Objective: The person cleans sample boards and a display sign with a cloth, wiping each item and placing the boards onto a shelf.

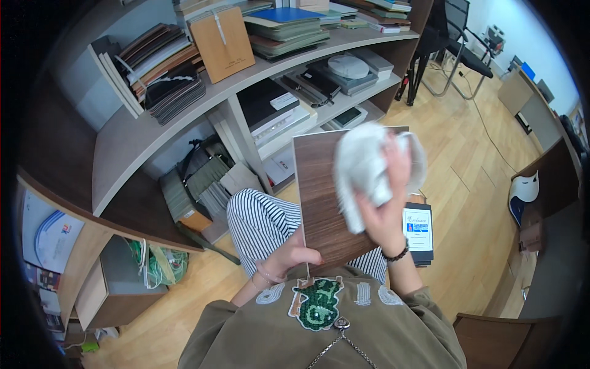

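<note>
A dark wood-grain sample board (321, 203) stands upright in front of me, over my striped trouser knee. My left hand (287, 257) grips its lower left edge. My right hand (388, 209) is closed on a crumpled white cloth (362, 166) and presses it against the board's upper right face. The cloth hides the board's top right corner.
Curved grey shelves (153, 132) at the left and top hold stacked sample boards, books and a brown paper bag (222, 44). A dark booklet with a white label (418, 230) lies on the wooden floor by my right wrist. A black chair (458, 43) stands far right.
</note>
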Demonstrator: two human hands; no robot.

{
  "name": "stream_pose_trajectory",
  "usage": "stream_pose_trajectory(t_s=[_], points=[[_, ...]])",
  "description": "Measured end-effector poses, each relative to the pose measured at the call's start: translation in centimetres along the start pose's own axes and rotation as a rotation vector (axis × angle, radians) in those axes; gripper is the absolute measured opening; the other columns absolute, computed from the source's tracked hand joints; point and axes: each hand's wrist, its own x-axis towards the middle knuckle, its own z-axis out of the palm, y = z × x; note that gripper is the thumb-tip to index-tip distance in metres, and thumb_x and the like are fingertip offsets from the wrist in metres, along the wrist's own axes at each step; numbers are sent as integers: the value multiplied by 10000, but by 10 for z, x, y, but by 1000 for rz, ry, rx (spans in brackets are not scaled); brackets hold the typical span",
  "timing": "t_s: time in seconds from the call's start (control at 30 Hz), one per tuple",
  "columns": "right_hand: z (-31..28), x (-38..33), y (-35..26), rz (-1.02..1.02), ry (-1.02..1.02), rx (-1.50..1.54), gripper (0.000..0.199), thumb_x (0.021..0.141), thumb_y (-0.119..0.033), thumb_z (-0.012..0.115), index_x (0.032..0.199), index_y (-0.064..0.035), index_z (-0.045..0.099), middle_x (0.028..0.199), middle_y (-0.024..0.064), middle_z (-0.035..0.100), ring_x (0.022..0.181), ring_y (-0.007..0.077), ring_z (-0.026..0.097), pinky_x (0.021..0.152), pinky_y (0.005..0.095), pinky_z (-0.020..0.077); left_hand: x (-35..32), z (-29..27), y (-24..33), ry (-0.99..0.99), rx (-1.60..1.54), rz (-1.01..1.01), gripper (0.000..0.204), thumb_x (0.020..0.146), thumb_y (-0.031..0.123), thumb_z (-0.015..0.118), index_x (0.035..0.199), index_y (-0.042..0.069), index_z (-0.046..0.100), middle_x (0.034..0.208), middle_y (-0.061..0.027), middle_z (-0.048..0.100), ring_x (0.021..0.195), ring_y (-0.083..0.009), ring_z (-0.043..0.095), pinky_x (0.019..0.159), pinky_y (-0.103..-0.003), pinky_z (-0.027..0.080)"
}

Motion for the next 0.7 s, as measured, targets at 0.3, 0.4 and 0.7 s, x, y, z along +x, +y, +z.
stream_pose_trajectory(t_s=[0.3,0.4,0.7], points=[[-5,5,15,158,-8,-31,583,607,-139,668,1166,-108,508,1343,175,351,1293,371,223,1031,461,226,-5,-28,-6,58,-140,36,894,449,-23,518,1313,-2,287,1278,-134,428,1199,-248,392,1014,-335,295],[-4,-2,-4,10,-140,-195,591,613,-104,654,1181,-95,491,1332,173,362,1274,365,268,1026,439,248,-3,-26,-2,54,-146,108,880,434,-11,512,1292,-18,314,1250,-148,452,1171,-263,424,998,-346,323],[-14,-9,18,302,95,412,562,734,-48,625,1238,-36,376,1213,132,457,1089,267,481,935,362,389,0,-33,8,38,-298,216,825,422,40,494,1233,-49,372,1191,-188,488,1107,-327,469,968,-378,364]])
